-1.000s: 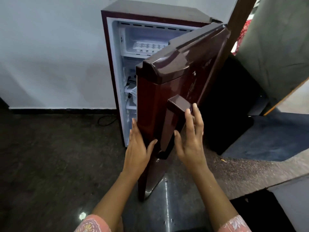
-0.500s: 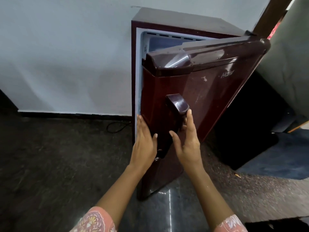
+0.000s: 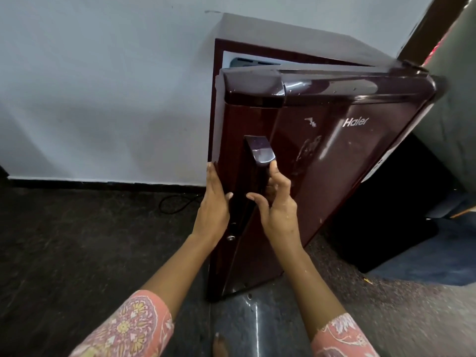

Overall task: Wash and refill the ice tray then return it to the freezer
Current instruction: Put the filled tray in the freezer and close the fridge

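The door (image 3: 322,161) has swung nearly shut since a second ago, and I see my left hand (image 3: 213,204) at nine o'clock flat on its edge, fingers together, my right hand (image 3: 277,202) curled loosely at the handle (image 3: 258,153), the tray hidden inside.

This looks like a room in a home. A small maroon fridge (image 3: 322,163) stands on a dark stone floor (image 3: 77,240) against a plain white wall (image 3: 103,86), with a black cable (image 3: 177,202) on the floor beside it.
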